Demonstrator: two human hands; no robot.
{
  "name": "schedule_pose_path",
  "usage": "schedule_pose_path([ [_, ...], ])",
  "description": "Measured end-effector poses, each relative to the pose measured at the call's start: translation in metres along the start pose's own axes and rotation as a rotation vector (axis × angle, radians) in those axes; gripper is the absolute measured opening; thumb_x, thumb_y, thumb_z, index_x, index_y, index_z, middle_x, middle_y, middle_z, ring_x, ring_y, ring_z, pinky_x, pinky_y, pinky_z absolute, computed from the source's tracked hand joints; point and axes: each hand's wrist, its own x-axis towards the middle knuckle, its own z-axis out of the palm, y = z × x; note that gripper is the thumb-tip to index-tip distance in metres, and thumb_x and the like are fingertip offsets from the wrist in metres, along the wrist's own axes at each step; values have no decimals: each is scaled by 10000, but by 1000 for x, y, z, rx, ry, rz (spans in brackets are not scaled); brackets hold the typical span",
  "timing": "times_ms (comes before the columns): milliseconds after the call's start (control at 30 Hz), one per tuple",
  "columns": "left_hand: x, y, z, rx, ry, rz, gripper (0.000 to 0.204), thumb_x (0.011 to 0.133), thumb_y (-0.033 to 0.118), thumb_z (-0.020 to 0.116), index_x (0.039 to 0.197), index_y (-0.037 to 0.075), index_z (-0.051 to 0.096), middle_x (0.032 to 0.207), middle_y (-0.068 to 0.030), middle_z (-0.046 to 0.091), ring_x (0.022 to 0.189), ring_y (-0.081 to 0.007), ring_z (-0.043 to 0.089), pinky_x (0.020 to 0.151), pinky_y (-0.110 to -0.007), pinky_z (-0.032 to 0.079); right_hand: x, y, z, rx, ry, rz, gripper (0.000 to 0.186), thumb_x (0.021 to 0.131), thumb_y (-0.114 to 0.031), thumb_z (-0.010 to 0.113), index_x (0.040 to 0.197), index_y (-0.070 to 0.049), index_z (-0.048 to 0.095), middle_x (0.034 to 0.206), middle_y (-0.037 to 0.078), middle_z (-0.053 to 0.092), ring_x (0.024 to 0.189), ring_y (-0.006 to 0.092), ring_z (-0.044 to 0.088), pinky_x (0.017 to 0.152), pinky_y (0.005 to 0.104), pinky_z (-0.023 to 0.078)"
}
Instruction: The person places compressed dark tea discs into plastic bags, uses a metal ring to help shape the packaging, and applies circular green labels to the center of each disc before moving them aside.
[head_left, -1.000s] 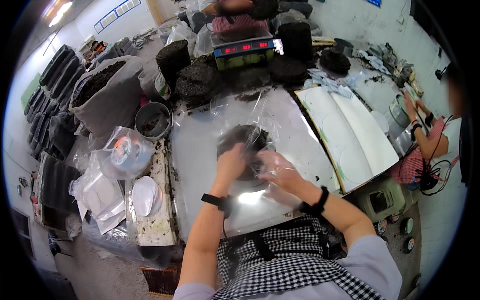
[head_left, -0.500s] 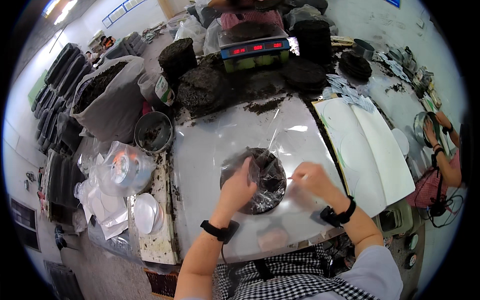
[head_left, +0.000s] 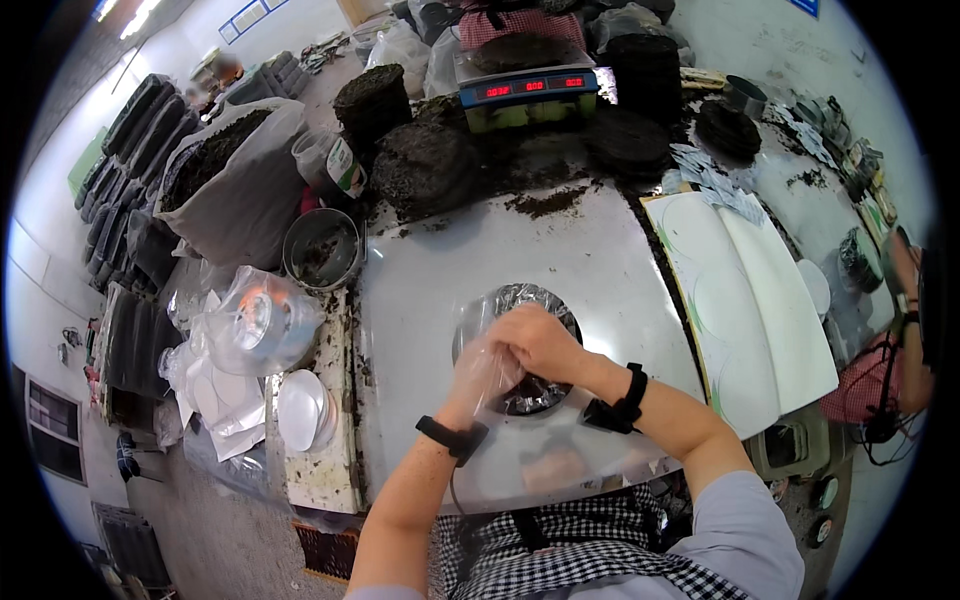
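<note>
Dark pressed cake [head_left: 535, 392] in its clear plastic film [head_left: 480, 365] sits on the metal table [head_left: 440, 270] right in front of us, under both our hands. Half a second ago our hands were spread to either side of the disc, the left flat on its left edge and the right pulling film off to the right; now they have come together over its middle. Our left hand [head_left: 478, 372] is bunched up inside or under the film, fingers curled around a gather of it, while our right hand [head_left: 542, 340] closes over the top, fingers bent down and pinching the same gather. Whether either hand also grips the cake itself we cannot tell — the film and knuckles hide it. The cake has not shifted on the table — only the wrap has been drawn inward, which we judge to mean the film is being folded shut over the disc.

Around us the red-lit scale [head_left: 528, 92] with another cake on it, the stacks of dark cakes [head_left: 425, 165] and the white paper sheets [head_left: 740, 290] lie where they were.
</note>
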Motion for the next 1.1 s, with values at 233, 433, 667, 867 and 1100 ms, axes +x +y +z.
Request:
schedule_pose_path([
  [233,-26,41,-69,176,318,51,598,665,269,828,1167,44,594,1170,-156,607,1050,-325,592,857,-387,500,-17,17,6,-81,-95,150,99,773,-107,559,698,-63,606,730,133,616,754,342,591,711,436,452],
  [433,-24,49,-48,-96,299,-6,1018,610,341,858,1422,30,328,1341,-172,476,1208,-345,455,1079,-486,295,-11,15,7,-165,-250,161,131,764,-140,588,787,-42,672,740,161,635,763,377,610,764,459,481],
  [667,-19,45,-37,-11,282,95,383,751,154,725,1111,90,614,1028,-83,632,1002,-301,563,920,-418,409,-34,-14,-33,-129,-391,235,482,818,-204,673,1240,-27,525,1420,216,408,1352,338,358,1078,385,338],
  [867,-9,43,-28,256,167,127,185,770,107,626,954,103,616,866,-48,607,860,-252,582,875,-426,410,-56,-48,-29,22,77,406,528,871,-184,653,1330,-15,455,1427,219,422,1337,333,403,1090,372,347],
  [1100,-4,30,-44,166,-144,121,201,769,128,588,953,87,661,903,-76,641,947,-283,589,950,-429,388,-37,-23,-20,-277,-422,374,202,780,-35,561,962,-40,650,804,177,657,777,357,652,700,412,534],
])
